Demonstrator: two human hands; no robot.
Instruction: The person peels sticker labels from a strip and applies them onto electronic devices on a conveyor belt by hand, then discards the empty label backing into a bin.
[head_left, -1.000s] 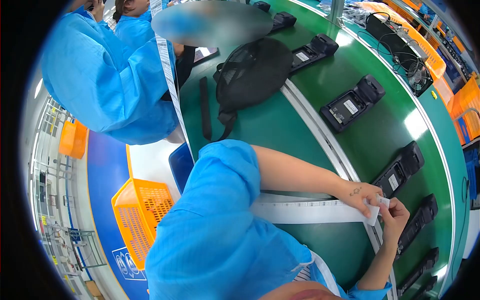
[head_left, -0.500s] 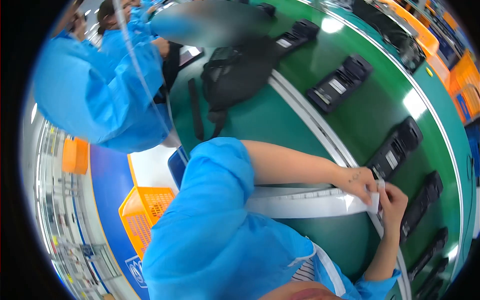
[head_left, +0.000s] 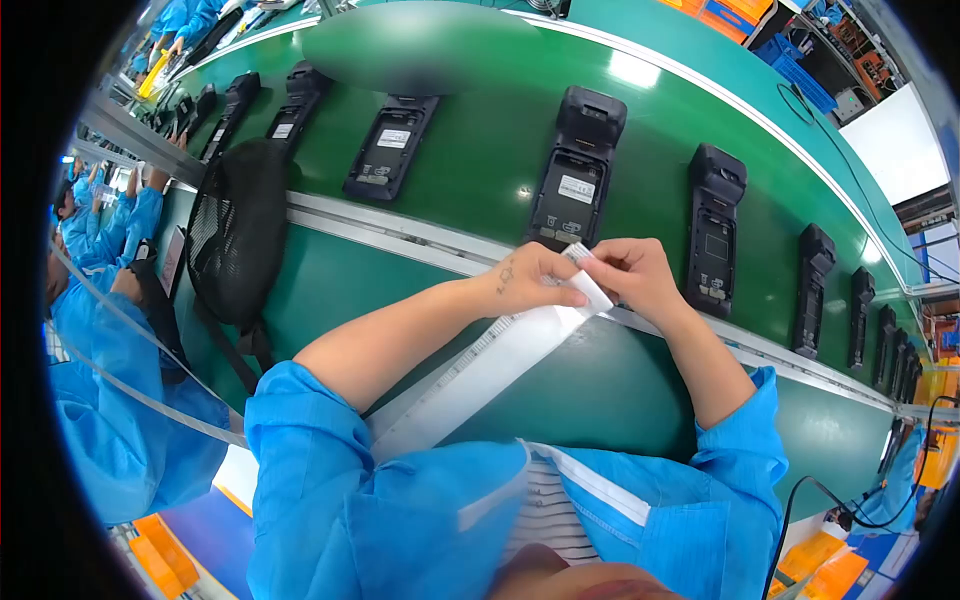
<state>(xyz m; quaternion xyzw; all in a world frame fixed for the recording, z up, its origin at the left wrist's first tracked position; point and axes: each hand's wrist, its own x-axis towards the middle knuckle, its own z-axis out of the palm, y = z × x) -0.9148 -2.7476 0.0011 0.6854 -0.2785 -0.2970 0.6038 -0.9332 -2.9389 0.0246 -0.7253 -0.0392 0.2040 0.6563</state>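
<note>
A long white strip of labels point(head_left: 480, 375) with small printing along one edge runs up from near my left sleeve to my hands. My left hand point(head_left: 528, 278) is closed, pinching the strip near its upper end. Beside it, my right hand point(head_left: 638, 280) has its thumb and fingers closed on the folded tip of the same strip. Whether a single label has come away cannot be made out. Just beyond my hands, a black handheld terminal point(head_left: 577, 190) lies on the green belt, its back with a white label facing up.
Several similar terminals lie along the green conveyor belt point(head_left: 480, 150), including one on the right point(head_left: 716, 230). A metal rail point(head_left: 400, 238) separates belt and bench. A black mesh bag point(head_left: 240, 235) rests at left. Co-workers in blue gowns point(head_left: 120, 400) are on the left.
The view has swung from the left to straight over the belt. Both hands still hold the strip's end, which now tilts upward with its tip folded over.
</note>
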